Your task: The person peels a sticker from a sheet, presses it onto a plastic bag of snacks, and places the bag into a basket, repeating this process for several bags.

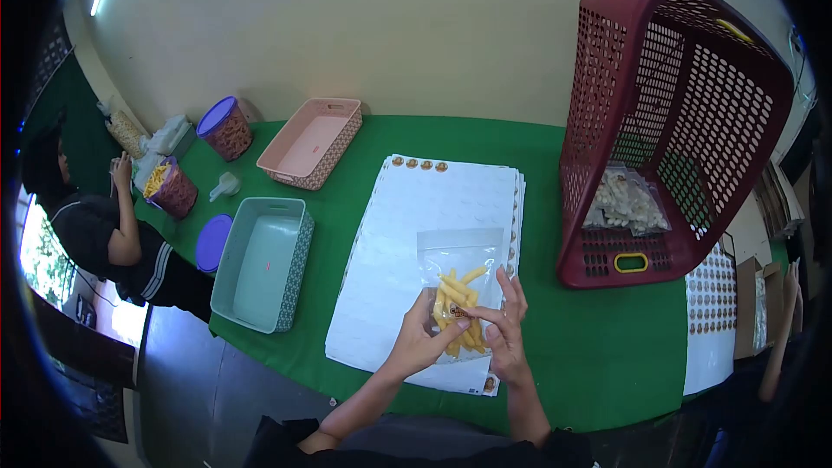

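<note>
A clear zip bag (438, 247) holding yellow stick-shaped snacks (472, 275) lies on a stack of white sticker sheets (373, 295). My left hand (418, 340) grips the bag's lower left side, its thumb stretched across the front. A small round brown sticker (457, 312) shows on the bag's front between my two hands. My right hand (507, 338) is at the bag's right side, with fingers spread and the index finger touching the bag by the sticker. Round brown stickers line the top and right edges of the sheets.
On the green table (542, 152) stand a teal basket (299, 273), a pink basket (334, 152), snack tubs and a purple lid (213, 243). A large maroon basket (598, 104) on its side contains filled bags (626, 204). One person (113, 234) stands left; another's arm (784, 329) shows right.
</note>
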A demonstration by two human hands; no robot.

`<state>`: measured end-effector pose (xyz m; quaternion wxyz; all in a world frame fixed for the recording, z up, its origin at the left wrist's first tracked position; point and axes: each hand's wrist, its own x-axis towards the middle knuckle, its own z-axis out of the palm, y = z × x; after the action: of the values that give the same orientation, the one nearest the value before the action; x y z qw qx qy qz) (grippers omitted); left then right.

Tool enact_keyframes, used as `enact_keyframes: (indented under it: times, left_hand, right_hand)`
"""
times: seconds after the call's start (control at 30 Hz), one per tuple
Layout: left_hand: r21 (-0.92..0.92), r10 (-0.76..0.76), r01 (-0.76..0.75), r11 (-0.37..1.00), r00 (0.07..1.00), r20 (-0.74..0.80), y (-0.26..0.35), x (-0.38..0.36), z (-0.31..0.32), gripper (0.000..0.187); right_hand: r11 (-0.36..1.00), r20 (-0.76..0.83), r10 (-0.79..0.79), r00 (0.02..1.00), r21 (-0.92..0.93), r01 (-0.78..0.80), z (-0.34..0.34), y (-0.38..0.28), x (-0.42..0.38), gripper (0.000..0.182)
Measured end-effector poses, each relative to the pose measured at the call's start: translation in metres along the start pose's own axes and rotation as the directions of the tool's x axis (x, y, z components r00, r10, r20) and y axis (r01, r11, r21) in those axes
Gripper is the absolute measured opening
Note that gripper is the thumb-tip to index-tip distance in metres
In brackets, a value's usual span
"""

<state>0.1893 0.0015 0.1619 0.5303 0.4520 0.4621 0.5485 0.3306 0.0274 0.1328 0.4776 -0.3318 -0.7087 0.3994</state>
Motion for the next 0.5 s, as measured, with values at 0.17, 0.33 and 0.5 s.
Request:
enact_keyframes:
  times: [0.17, 0.33, 0.5]
  left_hand:
    - [0.015, 0.003, -0.002, 1.000, 0.999, -0.033, -0.004, 0.015, -0.003, 0.035]
    - [0.018, 0.015, -0.013, 1.000, 0.995, -0.101, -0.006, 0.019, -0.006, 0.034]
    - [0.210, 0.033, -0.023, 0.977, 0.998, -0.047, -0.032, 0.017, -0.016, 0.040]
  right_hand:
    - [0.979, -0.015, -0.021, 1.000, -0.204, 0.018, 0.004, 0.004, 0.014, 0.031]
    - [1.000, -0.087, -0.025, 0.996, 0.006, 0.025, -0.005, 0.014, 0.020, 0.038]
    - [0.945, 0.224, -0.141, 0.964, -0.259, 0.199, -0.004, 0.015, 0.022, 0.037]
